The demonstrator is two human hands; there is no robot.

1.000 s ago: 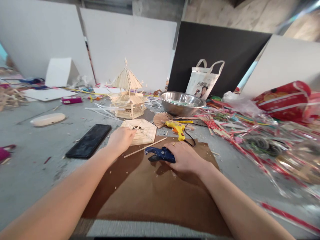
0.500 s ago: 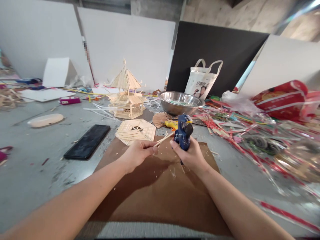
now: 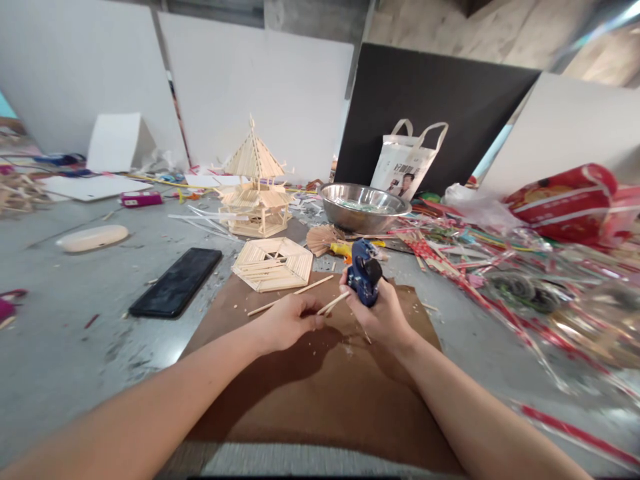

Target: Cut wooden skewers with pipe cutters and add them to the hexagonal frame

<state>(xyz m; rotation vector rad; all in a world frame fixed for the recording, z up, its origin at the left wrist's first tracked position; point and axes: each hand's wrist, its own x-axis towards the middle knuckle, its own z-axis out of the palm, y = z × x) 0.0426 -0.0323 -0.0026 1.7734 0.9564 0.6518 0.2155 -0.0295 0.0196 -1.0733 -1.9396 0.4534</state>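
Observation:
My right hand (image 3: 383,315) grips a blue cutter (image 3: 365,272) upright above a brown paper sheet (image 3: 320,393). My left hand (image 3: 287,323) pinches a thin wooden stick (image 3: 334,303) whose far end reaches the cutter's jaws. A longer loose stick (image 3: 293,294) lies on the paper behind my left hand. A flat hexagonal stick panel (image 3: 273,263) rests at the paper's far edge, and a small stick pavilion model (image 3: 255,187) stands behind it.
A black phone (image 3: 177,281) lies left of the paper. A yellow glue gun (image 3: 343,249) and a small paper fan (image 3: 323,238) sit behind the cutter, a steel bowl (image 3: 364,205) farther back. Piles of red-wrapped sticks and bags (image 3: 500,260) crowd the right side.
My right hand lifted the blue cutter off the paper and turned it upright. My left hand left the hexagonal panel, took a thin stick and brought it to the cutter.

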